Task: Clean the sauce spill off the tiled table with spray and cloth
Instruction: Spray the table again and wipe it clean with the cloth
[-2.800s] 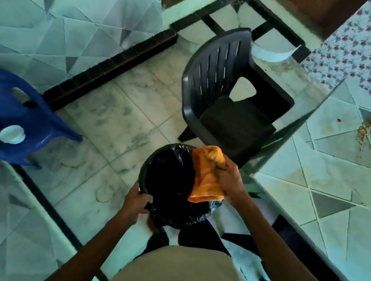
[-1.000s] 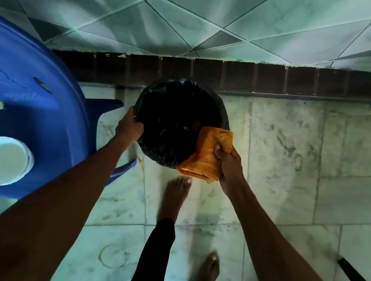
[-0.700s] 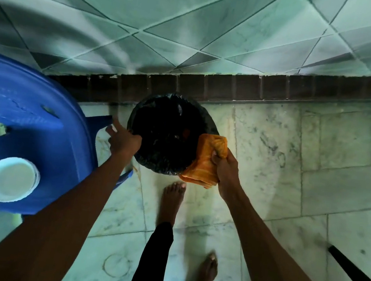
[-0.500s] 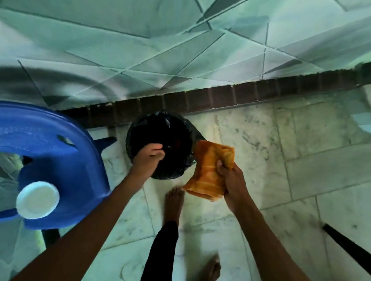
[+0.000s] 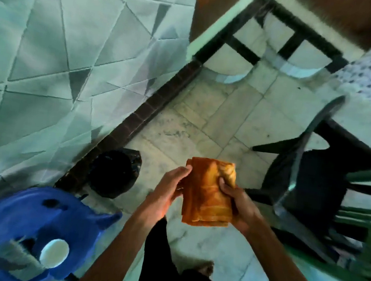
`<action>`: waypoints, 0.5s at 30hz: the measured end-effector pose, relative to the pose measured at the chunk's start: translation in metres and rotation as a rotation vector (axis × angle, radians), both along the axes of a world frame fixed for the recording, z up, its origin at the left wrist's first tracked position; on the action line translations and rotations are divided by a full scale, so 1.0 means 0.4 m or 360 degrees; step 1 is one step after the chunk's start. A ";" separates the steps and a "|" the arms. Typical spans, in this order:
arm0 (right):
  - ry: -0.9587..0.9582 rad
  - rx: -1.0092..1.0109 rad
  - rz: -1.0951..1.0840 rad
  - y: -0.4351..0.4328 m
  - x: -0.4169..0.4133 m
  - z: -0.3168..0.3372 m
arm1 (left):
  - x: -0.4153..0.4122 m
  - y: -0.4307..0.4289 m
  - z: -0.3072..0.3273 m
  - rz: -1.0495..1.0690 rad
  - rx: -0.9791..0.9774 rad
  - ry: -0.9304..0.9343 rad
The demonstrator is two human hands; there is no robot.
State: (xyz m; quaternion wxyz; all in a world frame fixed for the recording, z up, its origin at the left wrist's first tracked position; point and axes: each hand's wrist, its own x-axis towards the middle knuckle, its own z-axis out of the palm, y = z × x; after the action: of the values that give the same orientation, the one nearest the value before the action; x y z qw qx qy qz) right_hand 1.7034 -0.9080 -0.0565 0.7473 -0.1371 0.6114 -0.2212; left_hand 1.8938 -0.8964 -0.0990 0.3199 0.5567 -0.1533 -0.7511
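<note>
Orange cloth (image 5: 208, 195) folded into a thick pad with darker stained patches; right hand (image 5: 239, 204) grips its edge, left hand (image 5: 168, 190) fingertips pinch the opposite side.

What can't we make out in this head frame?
Head view only.
- Sauce spill, spray: out of frame.
- Bin contents: black liner, too dark.
- Cloth underside: covered by left hand, right hand.
- White round item on blue chair: motion-blurred.

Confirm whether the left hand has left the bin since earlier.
Yes: the left hand moved right, off the bin, onto the orange cloth.
</note>
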 end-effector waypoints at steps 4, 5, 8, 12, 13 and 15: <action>0.0127 -0.0140 -0.0256 0.196 -0.284 0.124 | -0.286 0.096 0.148 -0.0285 -0.0228 -0.0122; 0.0182 -0.0185 -0.0309 0.254 -0.361 0.145 | -0.364 0.131 0.180 -0.0348 -0.0308 -0.0139; 0.0311 -0.0322 -0.0497 0.408 -0.536 0.201 | -0.561 0.229 0.236 -0.0495 -0.0475 -0.0206; 0.0475 -0.0468 -0.0832 0.611 -0.770 0.259 | -0.846 0.354 0.297 -0.0774 -0.0663 -0.0222; 0.0500 -0.0482 -0.0884 0.643 -0.812 0.265 | -0.895 0.373 0.298 -0.0837 -0.0683 -0.0234; 0.0548 -0.0501 -0.1020 0.717 -0.905 0.275 | -1.008 0.410 0.311 -0.1008 -0.0710 -0.0223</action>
State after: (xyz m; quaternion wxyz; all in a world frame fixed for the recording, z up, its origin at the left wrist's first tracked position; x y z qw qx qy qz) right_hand 1.3413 -0.6214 0.0534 0.4968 -0.0873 0.6981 -0.5081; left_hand 1.4905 -0.7325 0.0253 0.1743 0.4487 -0.4984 -0.7210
